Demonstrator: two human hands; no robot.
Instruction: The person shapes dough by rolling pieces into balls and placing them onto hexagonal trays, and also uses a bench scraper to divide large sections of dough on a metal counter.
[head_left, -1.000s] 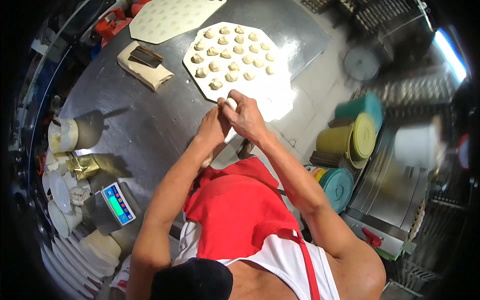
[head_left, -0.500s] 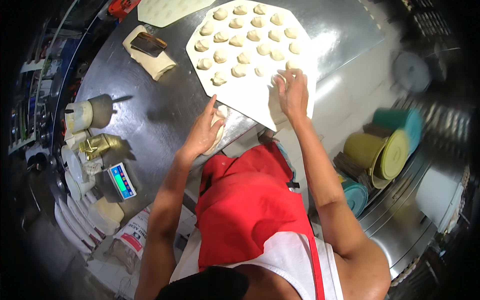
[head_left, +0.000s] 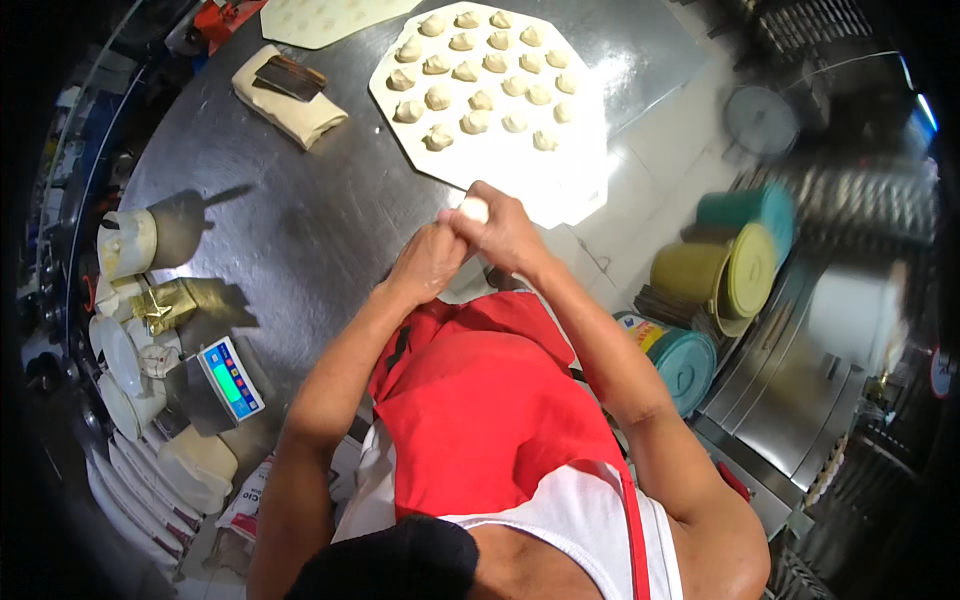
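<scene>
Just off the table's near edge, my two hands meet in front of my red apron. My left hand [head_left: 430, 260] is closed round dough that its fingers mostly hide. My right hand [head_left: 500, 235] presses against it, fingers curled, and a pale lump of dough [head_left: 474, 209] shows between its thumb and fingers. Right beyond them lies a white octagonal board [head_left: 555, 190] with rows of small dough pieces [head_left: 475, 121] on its far part; its near part is bare.
At the far left of the metal table [head_left: 290, 240] a folded dough slab [head_left: 305, 122] carries a dark scraper [head_left: 290, 78]. A second board [head_left: 330, 25] lies behind. A digital scale [head_left: 232, 380], gold packet [head_left: 165, 305] and white pot [head_left: 128, 245] stand left; lidded buckets [head_left: 750, 270] stand right.
My right hand has left the board and come back to my left hand, where both now close on the dough. One more piece sits at the board's near right. The view has shifted slightly.
</scene>
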